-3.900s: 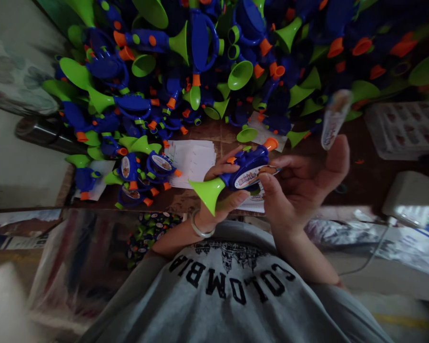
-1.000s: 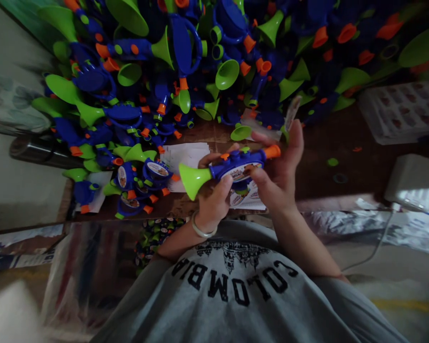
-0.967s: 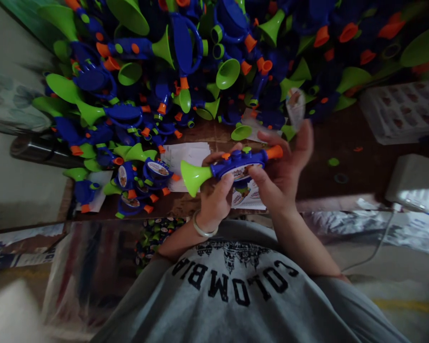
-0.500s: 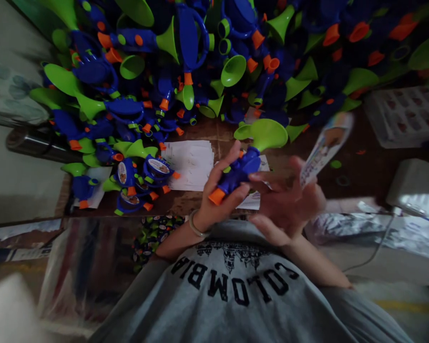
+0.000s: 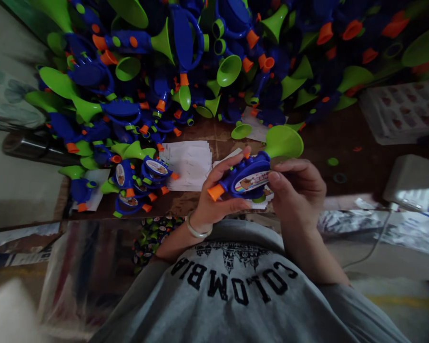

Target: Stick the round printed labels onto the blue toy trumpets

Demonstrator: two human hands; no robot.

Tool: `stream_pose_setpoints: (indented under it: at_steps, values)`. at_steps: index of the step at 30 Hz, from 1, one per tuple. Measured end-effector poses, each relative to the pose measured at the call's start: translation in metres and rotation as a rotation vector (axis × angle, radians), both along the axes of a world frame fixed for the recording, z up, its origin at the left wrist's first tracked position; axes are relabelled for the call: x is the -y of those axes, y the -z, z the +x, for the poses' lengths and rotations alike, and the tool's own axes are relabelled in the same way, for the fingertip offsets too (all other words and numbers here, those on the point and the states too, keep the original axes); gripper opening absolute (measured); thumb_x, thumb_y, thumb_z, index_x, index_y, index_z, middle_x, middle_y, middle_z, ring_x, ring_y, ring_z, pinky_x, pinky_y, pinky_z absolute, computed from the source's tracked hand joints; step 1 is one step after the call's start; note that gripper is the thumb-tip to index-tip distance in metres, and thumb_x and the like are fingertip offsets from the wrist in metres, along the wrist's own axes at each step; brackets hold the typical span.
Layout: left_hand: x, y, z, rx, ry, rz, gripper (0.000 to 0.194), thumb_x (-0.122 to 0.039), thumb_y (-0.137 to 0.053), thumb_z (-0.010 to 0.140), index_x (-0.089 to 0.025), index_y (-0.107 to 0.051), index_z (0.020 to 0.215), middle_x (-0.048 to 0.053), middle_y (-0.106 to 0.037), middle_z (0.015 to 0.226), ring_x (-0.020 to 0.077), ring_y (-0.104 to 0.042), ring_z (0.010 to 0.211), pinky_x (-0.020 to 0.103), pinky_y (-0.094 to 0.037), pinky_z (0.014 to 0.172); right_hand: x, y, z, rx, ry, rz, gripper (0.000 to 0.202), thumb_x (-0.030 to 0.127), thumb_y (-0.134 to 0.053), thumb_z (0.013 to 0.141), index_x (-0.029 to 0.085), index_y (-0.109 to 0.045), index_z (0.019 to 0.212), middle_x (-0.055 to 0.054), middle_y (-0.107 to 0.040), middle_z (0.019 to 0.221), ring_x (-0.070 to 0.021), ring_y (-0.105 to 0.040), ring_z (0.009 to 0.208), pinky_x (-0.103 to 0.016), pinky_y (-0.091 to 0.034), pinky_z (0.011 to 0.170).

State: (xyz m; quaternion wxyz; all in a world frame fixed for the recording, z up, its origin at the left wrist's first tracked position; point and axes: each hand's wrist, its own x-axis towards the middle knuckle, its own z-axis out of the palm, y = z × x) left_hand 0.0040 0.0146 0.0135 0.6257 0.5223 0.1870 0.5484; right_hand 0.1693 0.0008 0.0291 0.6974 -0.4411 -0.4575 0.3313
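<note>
My left hand (image 5: 213,196) is closed round a blue toy trumpet (image 5: 239,172) with a green bell and an orange mouthpiece, its bell pointing up and right. An oval sticker (image 5: 248,184) with a brown animal and a rainbow lies against the trumpet's flat side. At the sticker's right end, the thumb and fingers of my right hand (image 5: 298,190) pinch close together; whether that end is stuck down I cannot tell. Printed paper (image 5: 268,194) shows partly beneath the trumpet.
Many more toy trumpets (image 5: 189,40) are heaped along the back. Several with stickers (image 5: 156,167) lie at the left, beside a stack of white sheets (image 5: 186,164). A dark flask (image 5: 39,148) lies far left. At the right are a clear-wrapped pack (image 5: 403,112) and a white box (image 5: 411,181) with a cable.
The sticker, raised on my right hand's fingers before, is now against the trumpet's side. My right hand has come in to the trumpet, which my left hand has turned flat side up.
</note>
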Motion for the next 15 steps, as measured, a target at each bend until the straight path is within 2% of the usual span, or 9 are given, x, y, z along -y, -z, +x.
stream_pose_setpoints:
  at_steps: [7,15]
  values:
    - [0.001,-0.0042,0.0,-0.057,-0.046,0.008,0.073,-0.039,-0.091,0.084,-0.038,-0.058,0.149,0.006,-0.055,0.169,0.0317,-0.051,0.159,0.051,-0.049,0.129,-0.0016,-0.0021,-0.0012,0.034,-0.019,0.034,0.012,0.034,-0.088,0.087,0.033,-0.081,0.096,0.004,-0.074,0.085,-0.0117,-0.069,0.076,-0.025,-0.059,0.066]
    - [0.0002,-0.002,0.001,-0.033,-0.046,0.03,0.058,-0.033,-0.08,0.094,-0.037,-0.06,0.148,0.006,-0.056,0.168,0.032,-0.048,0.161,0.057,-0.041,0.134,-0.0023,-0.0065,-0.0015,0.131,0.003,0.029,0.012,0.036,-0.087,0.088,0.029,-0.079,0.094,0.003,-0.073,0.082,-0.013,-0.07,0.075,-0.027,-0.059,0.065]
